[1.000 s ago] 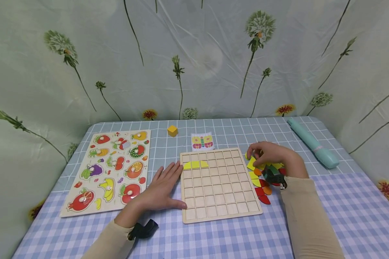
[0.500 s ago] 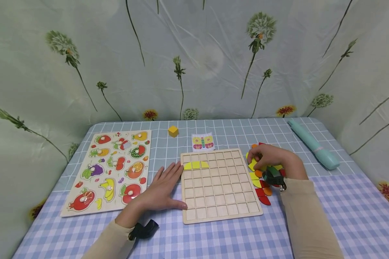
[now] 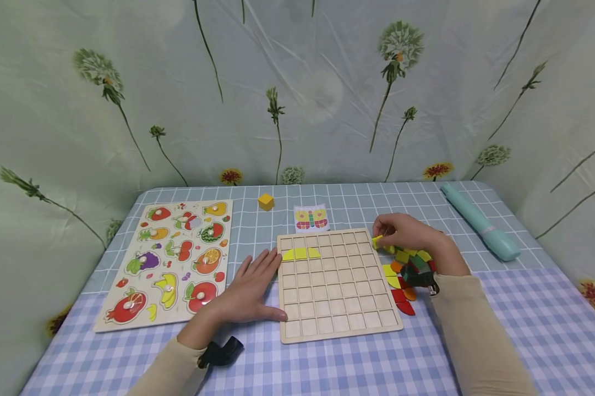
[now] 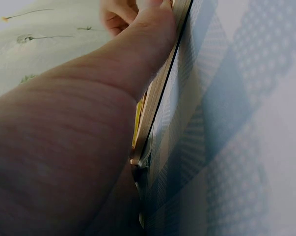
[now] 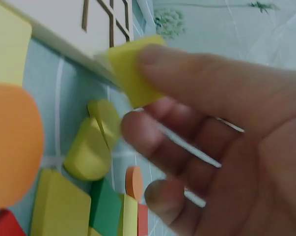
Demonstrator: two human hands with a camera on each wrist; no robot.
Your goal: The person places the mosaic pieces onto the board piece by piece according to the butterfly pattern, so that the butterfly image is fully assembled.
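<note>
Between thumb and fingers my right hand (image 3: 405, 231) pinches a yellow square tile (image 5: 135, 73), held just above the right edge of the wooden grid board (image 3: 337, 286). My left hand (image 3: 245, 291) lies flat with straight fingers, its fingertips and thumb touching the board's left edge. Three yellow pieces (image 3: 300, 253) sit in a row in the board's second row at the left. Below the right hand lies a loose pile of yellow, green, red and orange pieces (image 5: 64, 201), partly covered by the hand and wrist in the head view.
A fruit puzzle board (image 3: 178, 264) lies on the left. Behind the grid board are a butterfly picture card (image 3: 311, 218) and a yellow cube (image 3: 266, 202). A teal cylindrical case (image 3: 480, 223) lies at the back right. Loose red pieces (image 3: 402, 302) lie beside the grid board's right edge.
My right hand has picked a yellow tile from the pile and lifted it slightly left toward the grid board. The left hand stays in place.
</note>
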